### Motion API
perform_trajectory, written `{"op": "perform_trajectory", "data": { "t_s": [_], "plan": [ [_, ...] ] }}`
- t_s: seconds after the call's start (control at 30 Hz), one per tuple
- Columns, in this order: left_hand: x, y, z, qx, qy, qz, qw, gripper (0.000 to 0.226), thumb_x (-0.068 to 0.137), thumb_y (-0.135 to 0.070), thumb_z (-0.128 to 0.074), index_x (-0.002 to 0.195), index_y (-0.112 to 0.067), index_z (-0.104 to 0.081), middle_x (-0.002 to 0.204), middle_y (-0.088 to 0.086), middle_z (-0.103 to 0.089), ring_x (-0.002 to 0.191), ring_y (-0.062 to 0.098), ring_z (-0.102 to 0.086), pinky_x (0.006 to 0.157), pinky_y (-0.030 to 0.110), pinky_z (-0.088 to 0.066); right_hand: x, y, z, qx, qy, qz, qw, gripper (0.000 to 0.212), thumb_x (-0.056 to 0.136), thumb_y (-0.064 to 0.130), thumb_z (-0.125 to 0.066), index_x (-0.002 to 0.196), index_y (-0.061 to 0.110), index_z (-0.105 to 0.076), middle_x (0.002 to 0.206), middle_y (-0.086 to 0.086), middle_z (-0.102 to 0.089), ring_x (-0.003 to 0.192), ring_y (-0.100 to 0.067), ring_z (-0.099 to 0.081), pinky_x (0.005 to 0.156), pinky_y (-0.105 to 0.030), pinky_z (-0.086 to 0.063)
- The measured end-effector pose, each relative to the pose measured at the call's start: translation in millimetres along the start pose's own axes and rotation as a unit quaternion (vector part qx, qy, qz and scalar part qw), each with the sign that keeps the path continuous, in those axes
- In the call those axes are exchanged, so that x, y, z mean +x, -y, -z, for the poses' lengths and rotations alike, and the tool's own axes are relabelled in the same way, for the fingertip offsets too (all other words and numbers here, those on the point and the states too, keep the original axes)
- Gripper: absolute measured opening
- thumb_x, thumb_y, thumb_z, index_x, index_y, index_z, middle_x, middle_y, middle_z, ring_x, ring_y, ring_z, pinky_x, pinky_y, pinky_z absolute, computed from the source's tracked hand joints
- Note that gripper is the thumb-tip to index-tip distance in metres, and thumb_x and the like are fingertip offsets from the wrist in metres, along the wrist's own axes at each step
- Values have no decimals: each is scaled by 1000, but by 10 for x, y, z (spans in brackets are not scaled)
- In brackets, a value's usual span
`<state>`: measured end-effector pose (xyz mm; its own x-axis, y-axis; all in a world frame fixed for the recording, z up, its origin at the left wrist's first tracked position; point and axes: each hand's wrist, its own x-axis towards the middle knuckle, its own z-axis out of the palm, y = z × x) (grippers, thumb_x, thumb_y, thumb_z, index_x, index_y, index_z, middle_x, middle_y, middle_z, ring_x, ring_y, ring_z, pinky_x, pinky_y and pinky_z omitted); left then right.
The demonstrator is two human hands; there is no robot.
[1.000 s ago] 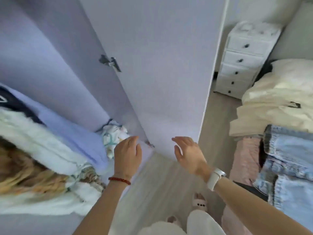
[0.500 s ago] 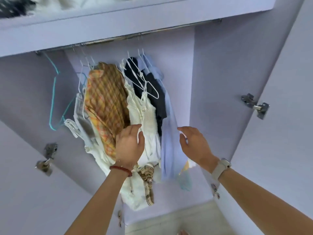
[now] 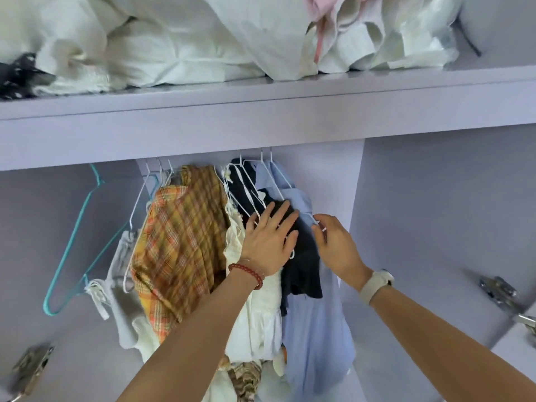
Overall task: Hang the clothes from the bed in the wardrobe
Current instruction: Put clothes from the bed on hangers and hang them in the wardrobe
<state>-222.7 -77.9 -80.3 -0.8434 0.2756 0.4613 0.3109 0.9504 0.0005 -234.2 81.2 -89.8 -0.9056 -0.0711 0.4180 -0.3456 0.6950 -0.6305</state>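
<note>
The clothes hang in the wardrobe (image 3: 435, 198) on thin white hangers (image 3: 269, 184), long axis running down from the shelf edge toward the floor. A dark garment (image 3: 301, 256) sits between a cream dress (image 3: 255, 314) and a light blue shirt (image 3: 319, 329), with a plaid shirt (image 3: 179, 242) further left. The left hand (image 3: 268, 242) lies flat on the dark garment, fingers straight and spread, pointing up. The right hand (image 3: 336, 245), just beside it, pinches a white hanger wire at the blue shirt's shoulder. A teal hanger (image 3: 72, 248) hangs bare at far left. White bedding (image 3: 174, 39) is piled on the shelf (image 3: 261, 111) above.
</note>
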Motion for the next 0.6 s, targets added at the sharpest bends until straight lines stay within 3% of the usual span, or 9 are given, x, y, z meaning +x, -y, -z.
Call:
{"op": "perform_trajectory", "data": {
  "t_s": [0.13, 0.27, 0.4, 0.6],
  "plan": [
    [-110, 103, -74, -46, -40, 15, 998, 47, 92, -34, -30, 134, -16, -46, 148, 0, -33, 139, 16, -24, 111, 40, -18, 147, 40, 24, -27, 1, 22, 999, 43, 96, 23, -42, 137, 12, -34, 122, -13, -48, 93, -35, -57, 80, -39, -44],
    [-268, 299, -48, -84, -47, 16, 995, 49, 92, -31, -28, 135, -14, -44, 148, 0, -33, 140, 13, -22, 111, 38, -17, 336, 272, -45, -110, 40, 36, 992, 49, 97, 23, -36, 143, 14, -23, 131, -14, -42, 98, -42, -54, 78, -46, -46],
    [-369, 467, -18, -120, -27, 10, 992, 47, 95, -30, -28, 140, -16, -35, 152, -4, -23, 139, 2, -6, 112, 33, -14, 462, 482, -152, -133, 110, -1, 985, 40, 95, 15, -33, 135, 10, -32, 126, -18, -52, 108, -40, -52, 87, -44, -44],
    [-408, 510, -10, -166, -23, 30, 985, 45, 97, -26, -34, 141, -17, -32, 153, -6, -19, 140, 4, -9, 113, 35, -16, 472, 632, -220, -136, 60, -18, 989, 35, 98, 27, -32, 115, -2, -41, 106, -24, -60, 94, -41, -55, 66, -35, -34]
  ]
}}
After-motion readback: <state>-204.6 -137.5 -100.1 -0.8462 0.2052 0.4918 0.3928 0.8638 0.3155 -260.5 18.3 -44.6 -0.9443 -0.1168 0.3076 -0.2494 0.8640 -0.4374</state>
